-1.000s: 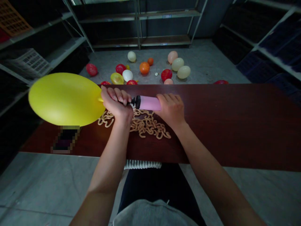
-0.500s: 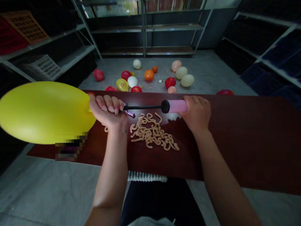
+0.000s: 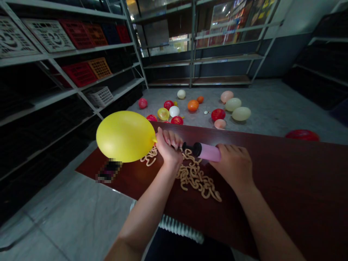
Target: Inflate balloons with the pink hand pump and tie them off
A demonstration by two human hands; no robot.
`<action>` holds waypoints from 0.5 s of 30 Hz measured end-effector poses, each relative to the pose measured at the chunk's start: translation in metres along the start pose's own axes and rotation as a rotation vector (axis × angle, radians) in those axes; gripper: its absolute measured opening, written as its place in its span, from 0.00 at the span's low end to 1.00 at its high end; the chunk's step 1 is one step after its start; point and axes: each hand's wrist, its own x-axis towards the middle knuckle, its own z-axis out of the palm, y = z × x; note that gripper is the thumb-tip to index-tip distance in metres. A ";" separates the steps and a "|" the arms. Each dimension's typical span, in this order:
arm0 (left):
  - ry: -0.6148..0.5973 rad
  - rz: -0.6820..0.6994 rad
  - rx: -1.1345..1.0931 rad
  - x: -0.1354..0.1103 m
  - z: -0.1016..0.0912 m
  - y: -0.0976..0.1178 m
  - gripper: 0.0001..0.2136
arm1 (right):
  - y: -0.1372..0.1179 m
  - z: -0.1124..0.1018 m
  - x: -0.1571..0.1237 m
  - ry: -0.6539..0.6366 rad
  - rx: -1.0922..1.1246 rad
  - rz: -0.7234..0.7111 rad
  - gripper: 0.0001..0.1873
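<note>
My left hand [image 3: 170, 146] is wrapped around one end of a balloon pump, at the neck of an inflated yellow balloon [image 3: 125, 136]. The balloon sticks out to the left, above the table. My right hand [image 3: 234, 165] grips the pink barrel of the balloon pump [image 3: 210, 152] at its other end. Only a short piece of the black rod shows between the two halves. Under the pump, tan curly strands [image 3: 199, 178] lie in a loose pile on the dark red-brown table [image 3: 285, 181]. My left hand hides the nozzle.
Several balloons lie on the floor beyond the table, including an orange balloon [image 3: 193, 105] and a red balloon [image 3: 218, 115]. A pixelated dark object [image 3: 109, 171] lies by the table's left edge. Metal shelves [image 3: 223, 80] stand behind, with plastic crates [image 3: 80, 74] on the left.
The pump's black rod was drawn out long and is now mostly pushed in, with my hands closer together. The view has turned left and tilted up, and the balloon appears farther from the camera.
</note>
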 end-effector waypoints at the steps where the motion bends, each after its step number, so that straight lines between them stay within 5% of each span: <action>1: -0.006 -0.021 0.014 -0.002 0.001 -0.004 0.29 | -0.003 0.001 -0.001 -0.002 0.011 -0.020 0.09; 7: -0.016 -0.101 0.017 0.000 -0.001 -0.018 0.30 | -0.014 0.004 -0.004 -0.003 0.021 -0.032 0.14; 15: 0.061 -0.099 -0.006 0.012 -0.008 0.001 0.29 | -0.021 0.008 0.001 0.038 0.014 -0.038 0.13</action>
